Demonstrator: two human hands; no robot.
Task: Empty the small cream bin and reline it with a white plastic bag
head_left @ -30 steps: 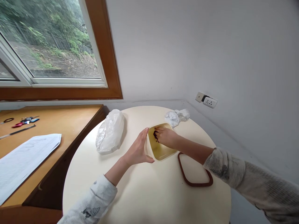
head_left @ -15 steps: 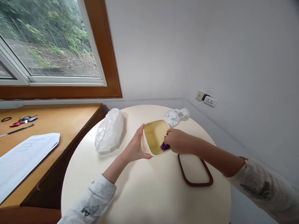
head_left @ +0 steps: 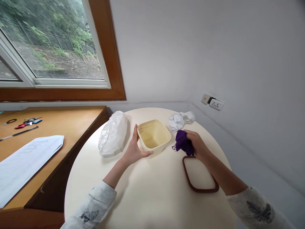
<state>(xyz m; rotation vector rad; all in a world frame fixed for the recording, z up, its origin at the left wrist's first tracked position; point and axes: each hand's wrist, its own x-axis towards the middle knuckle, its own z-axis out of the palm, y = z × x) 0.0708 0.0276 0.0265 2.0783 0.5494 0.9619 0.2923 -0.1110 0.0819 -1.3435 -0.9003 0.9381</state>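
Observation:
My left hand [head_left: 135, 149] grips the near left side of a square, cream plastic container [head_left: 154, 149], thumb along its front and fingers behind. The container is open at the top, and nothing shows inside it. A purple cloth [head_left: 184, 142] with a frayed edge is pinched in my right hand [head_left: 198, 144], to the right of the container and above the table. Below that hand lies a lid [head_left: 200, 173] with a brown rim and a pale or clear middle, flat on the table.
The round cream table [head_left: 152, 194] also bears a white plastic bag [head_left: 113, 135] at back left and a crumpled white bag [head_left: 181, 120] at back right. A wooden desk [head_left: 78, 117] with papers [head_left: 30, 162], keys [head_left: 30, 121] and a pen [head_left: 19, 133] adjoins on the left.
My right hand has drawn the purple cloth out of the container and away to the right. The container, tilted before, now stands more level in my left hand.

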